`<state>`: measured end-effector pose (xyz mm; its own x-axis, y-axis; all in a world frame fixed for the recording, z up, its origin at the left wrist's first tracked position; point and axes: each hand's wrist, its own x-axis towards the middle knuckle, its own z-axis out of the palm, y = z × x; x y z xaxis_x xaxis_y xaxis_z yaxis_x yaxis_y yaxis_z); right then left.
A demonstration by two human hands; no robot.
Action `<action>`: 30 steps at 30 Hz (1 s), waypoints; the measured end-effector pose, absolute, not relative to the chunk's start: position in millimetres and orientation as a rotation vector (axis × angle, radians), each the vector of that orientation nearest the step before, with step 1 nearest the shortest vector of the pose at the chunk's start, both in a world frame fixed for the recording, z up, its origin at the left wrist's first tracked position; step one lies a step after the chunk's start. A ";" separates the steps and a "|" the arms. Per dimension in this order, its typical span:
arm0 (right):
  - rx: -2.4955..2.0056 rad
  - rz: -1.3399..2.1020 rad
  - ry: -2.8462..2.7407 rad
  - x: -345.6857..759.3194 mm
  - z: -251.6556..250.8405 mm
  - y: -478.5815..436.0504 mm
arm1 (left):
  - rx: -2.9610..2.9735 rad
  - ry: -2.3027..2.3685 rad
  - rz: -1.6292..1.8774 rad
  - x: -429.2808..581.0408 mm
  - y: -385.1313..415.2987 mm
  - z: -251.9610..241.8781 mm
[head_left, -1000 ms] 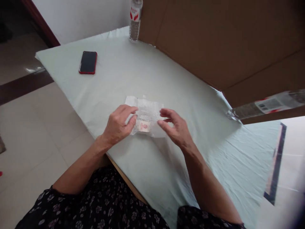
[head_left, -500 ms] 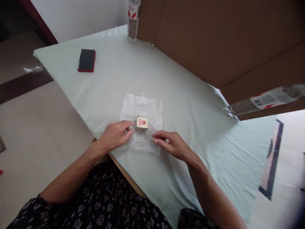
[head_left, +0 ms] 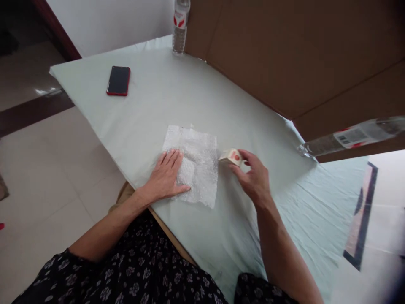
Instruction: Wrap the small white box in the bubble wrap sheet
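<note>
A square sheet of bubble wrap (head_left: pixel 199 162) lies flat on the pale green tablecloth (head_left: pixel 190 97). My left hand (head_left: pixel 166 177) rests palm down on its left part, fingers stretched out and flat. My right hand (head_left: pixel 253 179) is just right of the sheet, fingers closed round a small cream box with a red round mark (head_left: pixel 232 156), held at the sheet's right edge, tilted, just above the cloth.
A phone in a red case (head_left: pixel 118 80) lies at the far left of the table. A water bottle (head_left: pixel 180 25) stands at the far edge, beside large brown cardboard (head_left: pixel 300 55). Another bottle (head_left: pixel 351 137) lies on its side at right. Tiled floor is to the left.
The bubble wrap was unfolded and laid flat. The small box moved off the sheet to the right in my right hand. My left hand went flat onto the sheet.
</note>
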<state>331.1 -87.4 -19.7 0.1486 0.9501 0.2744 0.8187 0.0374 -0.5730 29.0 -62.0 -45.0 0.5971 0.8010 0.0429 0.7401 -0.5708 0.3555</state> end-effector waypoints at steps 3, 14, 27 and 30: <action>-1.965 0.211 -1.618 369.1 -26.6 -100.1 | 2.524 1.270 0.307 31.1 -63.0 -43.6; -1.597 0.216 -2.185 269.1 -16.4 -113.0 | 2.357 1.470 0.685 18.0 -46.6 -17.9; -1.684 0.355 -2.302 262.3 -37.2 -107.0 | 2.021 1.719 0.517 11.7 -15.5 -14.5; -1.724 0.346 -2.299 261.7 -36.3 -100.1 | 2.078 1.731 0.557 15.2 -10.0 -19.2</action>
